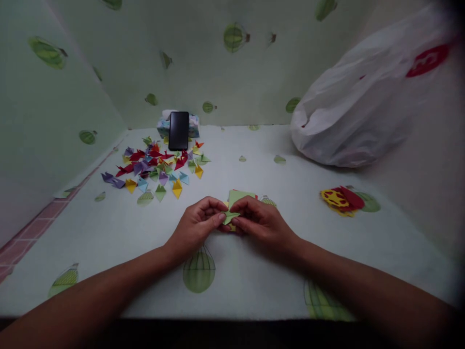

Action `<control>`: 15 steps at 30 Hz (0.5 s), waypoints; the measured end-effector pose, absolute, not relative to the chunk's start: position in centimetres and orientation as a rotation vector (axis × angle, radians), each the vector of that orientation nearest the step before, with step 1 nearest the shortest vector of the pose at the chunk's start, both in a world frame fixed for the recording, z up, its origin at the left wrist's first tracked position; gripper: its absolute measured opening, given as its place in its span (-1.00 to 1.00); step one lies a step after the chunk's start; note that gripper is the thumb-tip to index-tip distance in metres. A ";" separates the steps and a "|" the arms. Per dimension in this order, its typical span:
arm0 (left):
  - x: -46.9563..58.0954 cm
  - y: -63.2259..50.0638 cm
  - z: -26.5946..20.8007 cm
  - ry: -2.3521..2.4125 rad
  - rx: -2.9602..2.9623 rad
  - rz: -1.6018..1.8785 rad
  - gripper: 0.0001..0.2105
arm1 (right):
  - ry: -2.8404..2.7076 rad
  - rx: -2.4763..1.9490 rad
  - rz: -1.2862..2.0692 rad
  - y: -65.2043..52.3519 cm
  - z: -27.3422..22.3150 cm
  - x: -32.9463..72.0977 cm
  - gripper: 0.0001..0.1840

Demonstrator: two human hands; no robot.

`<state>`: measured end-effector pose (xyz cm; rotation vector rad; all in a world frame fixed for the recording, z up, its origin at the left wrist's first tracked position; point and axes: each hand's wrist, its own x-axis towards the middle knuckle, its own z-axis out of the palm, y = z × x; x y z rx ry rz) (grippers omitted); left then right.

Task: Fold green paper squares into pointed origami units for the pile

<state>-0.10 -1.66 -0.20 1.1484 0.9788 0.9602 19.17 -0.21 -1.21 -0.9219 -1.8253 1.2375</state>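
Note:
Between my two hands is a small piece of folded light green paper (229, 216), pinched from both sides. My left hand (199, 220) grips its left side between thumb and fingers. On its right side, the thumb and fingertips of my right hand (263, 220) are closed on it too. Just behind the fingers lies a stack of square coloured paper (241, 195), light green on top, with red and yellow edges showing. My hands partly cover the stack and most of the folded piece.
Many small folded paper pieces (154, 165) in several colours lie at the back left. Behind them a black phone (178, 131) leans on a tissue box (195, 126). A full white plastic bag (348, 111) stands at the back right, with red and yellow cut-out shapes (341, 200) before it.

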 end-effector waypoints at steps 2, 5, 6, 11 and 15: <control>-0.2 -1.6 -0.3 0.983 1.179 0.957 -0.84 | -1.822 -0.921 1.236 -0.2 -1.2 19.2 -0.90; -0.3 -1.5 -0.3 0.988 1.212 0.951 -0.85 | -1.842 -0.938 1.187 -0.2 -1.2 19.2 -0.91; -0.3 -1.5 -0.4 0.991 1.217 0.945 -0.86 | -1.855 -0.940 1.165 -0.2 -1.2 19.2 -0.91; -0.4 -1.4 -0.4 0.979 1.233 0.915 -0.88 | -1.942 -0.881 1.016 -0.2 -1.2 19.1 -0.96; -0.4 -1.5 -0.4 0.956 1.238 0.913 -0.88 | -1.984 -0.894 0.940 -0.2 -1.2 19.2 -0.93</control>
